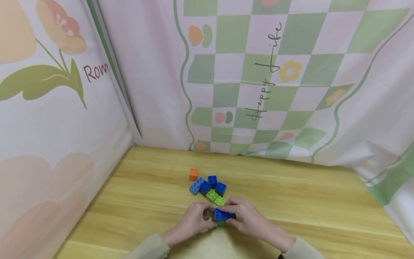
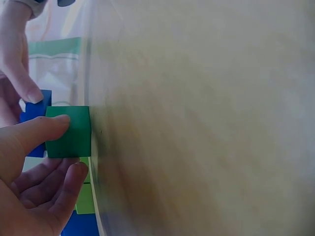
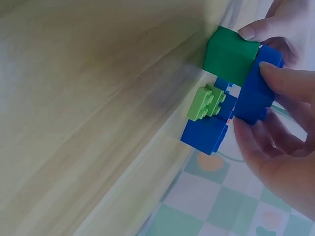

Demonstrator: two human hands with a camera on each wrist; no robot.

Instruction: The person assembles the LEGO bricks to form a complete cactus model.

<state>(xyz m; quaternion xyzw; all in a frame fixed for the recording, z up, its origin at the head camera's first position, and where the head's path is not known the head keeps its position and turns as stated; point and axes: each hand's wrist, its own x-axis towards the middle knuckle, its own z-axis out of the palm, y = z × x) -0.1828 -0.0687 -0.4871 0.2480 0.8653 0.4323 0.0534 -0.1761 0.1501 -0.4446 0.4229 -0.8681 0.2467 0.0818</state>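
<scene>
Floral cloth (image 1: 19, 133): hung upright, left of the left fingers, well apart from them.

Wooden tabletop (image 1: 129, 201): pale, grained, beneath both hands' fingers.

Left hand (image 1: 194, 217): pale sleeve at the wrist; thumb and curled fingers gripping the green block (image 2: 74, 140), thumb pressed flat on its plain side.

Orange brick (image 1: 193, 175): small, studded; beyond the left fingers, farthest from them of the loose bricks.

Light blue brick (image 1: 196, 186): longer, studded; beyond the left fingers, nearer than the orange.

Dark blue bricks (image 1: 221, 189): three, small; beyond the fingertips of both hands, clustered just beside the light blue.

Lime bricks (image 1: 212, 195): two, studded, side by side; just beyond the fingertips, the nearest of the loose pieces.

Blue brick (image 1: 221, 214): long, studs up, between the two hands' fingers; set upon the green block and jutting past it toward the right fingers.

Right hand (image 1: 249, 217): pale sleeve; thumb and fingers pinching the blue brick at its jutting end.

Checked cloth (image 1: 228, 95): green and white, lettered "Happy Life"; hung upright, well beyond all fingers.
</scene>
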